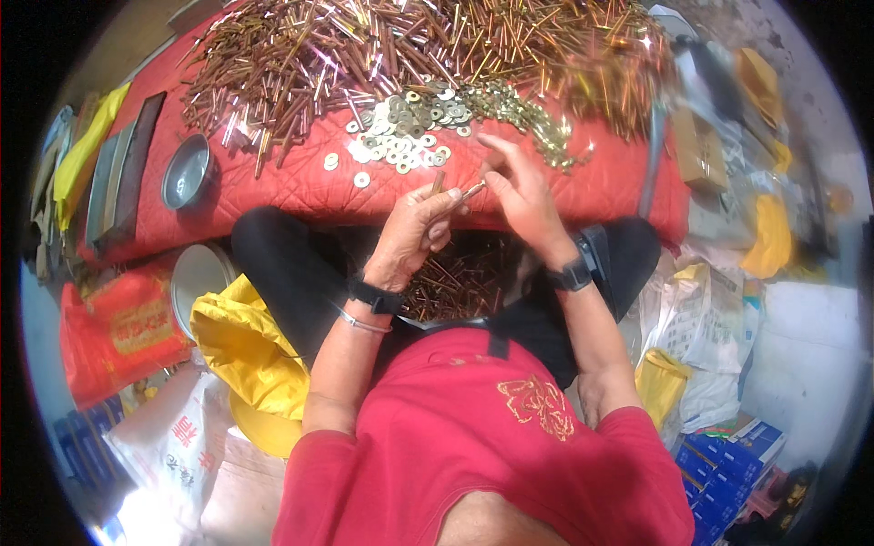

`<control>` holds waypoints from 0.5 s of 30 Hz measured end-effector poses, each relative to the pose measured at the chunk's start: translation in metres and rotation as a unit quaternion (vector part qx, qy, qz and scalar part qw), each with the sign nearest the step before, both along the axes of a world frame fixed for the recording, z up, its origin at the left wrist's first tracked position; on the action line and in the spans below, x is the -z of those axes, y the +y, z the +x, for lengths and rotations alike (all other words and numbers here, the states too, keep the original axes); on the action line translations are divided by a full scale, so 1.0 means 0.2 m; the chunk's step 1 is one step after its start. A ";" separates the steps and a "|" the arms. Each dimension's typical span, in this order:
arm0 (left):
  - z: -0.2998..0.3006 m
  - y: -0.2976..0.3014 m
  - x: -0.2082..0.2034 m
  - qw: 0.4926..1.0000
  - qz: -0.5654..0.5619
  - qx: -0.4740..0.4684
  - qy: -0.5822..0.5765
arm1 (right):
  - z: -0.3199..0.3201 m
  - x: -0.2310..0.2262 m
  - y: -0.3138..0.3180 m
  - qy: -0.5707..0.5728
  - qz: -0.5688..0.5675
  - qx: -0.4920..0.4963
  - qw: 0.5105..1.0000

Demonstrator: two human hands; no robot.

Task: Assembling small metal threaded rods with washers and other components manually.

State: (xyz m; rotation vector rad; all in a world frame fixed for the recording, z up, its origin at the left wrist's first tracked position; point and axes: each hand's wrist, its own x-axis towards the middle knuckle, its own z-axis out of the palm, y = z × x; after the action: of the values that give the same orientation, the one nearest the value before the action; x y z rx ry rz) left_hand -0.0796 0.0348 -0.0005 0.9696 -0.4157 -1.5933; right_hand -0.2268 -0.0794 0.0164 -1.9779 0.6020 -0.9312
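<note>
My left hand [414, 227] is closed round a pair of slim copper-coloured metal rods [439, 183]. One rod points up, the other slants right toward my right hand [521, 196]. That hand has its index finger stretched out, with the thumb by the slanting rod's tip; whether a small part sits there is too small to tell. Just beyond both hands, flat round washers [401, 136] lie scattered on a red quilted cover [300, 196]. Small brass-coloured pieces [537, 123] are heaped to their right. Behind them spreads a large pile of copper-coloured rods [410, 45].
More rods [460, 278] lie between my legs. A grey metal bowl [188, 171] rests at the left of the cover, beside dark flat bars [137, 168]. Yellow cloth [250, 346] and a red bag [123, 328] are at left. Blue boxes [728, 464] stand lower right.
</note>
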 end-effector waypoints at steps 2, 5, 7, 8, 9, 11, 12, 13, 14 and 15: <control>-0.01 0.00 0.00 1.000 0.003 -0.001 -0.002 | -0.03 -0.03 0.01 0.059 0.007 -0.020 0.998; -0.04 0.01 -0.01 1.000 0.004 -0.020 0.006 | -0.03 -0.04 0.01 0.112 0.046 0.017 0.993; -0.01 0.01 0.01 1.000 -0.004 -0.009 0.014 | -0.02 -0.04 0.03 0.061 0.023 -0.012 0.998; -0.01 0.01 0.02 1.000 0.002 -0.015 0.007 | -0.02 -0.04 0.03 0.036 0.012 -0.026 0.999; -0.03 0.00 0.00 1.000 0.008 -0.018 0.000 | -0.02 -0.03 0.02 0.044 0.035 -0.024 0.998; -0.05 0.00 -0.02 0.999 0.020 -0.026 -0.004 | -0.03 0.02 0.00 0.060 0.082 -0.017 0.995; -0.05 0.00 -0.02 0.999 0.023 -0.034 -0.003 | -0.03 0.02 -0.01 0.039 0.028 -0.017 0.999; -0.04 0.00 -0.02 0.999 0.025 -0.040 -0.002 | -0.01 0.02 0.00 0.019 -0.026 -0.016 0.999; -0.02 0.00 -0.01 0.999 0.020 -0.024 -0.008 | -0.01 0.03 0.00 -0.001 -0.081 -0.014 0.997; -0.01 0.00 -0.02 1.000 0.016 -0.006 -0.012 | -0.02 0.01 0.03 0.015 -0.011 -0.023 1.000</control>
State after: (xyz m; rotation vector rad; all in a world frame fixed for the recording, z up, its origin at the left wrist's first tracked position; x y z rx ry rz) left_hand -0.0807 0.0355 0.0038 1.0147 -0.4011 -1.5831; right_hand -0.2308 -0.0733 0.0152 -2.0201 0.5630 -0.8854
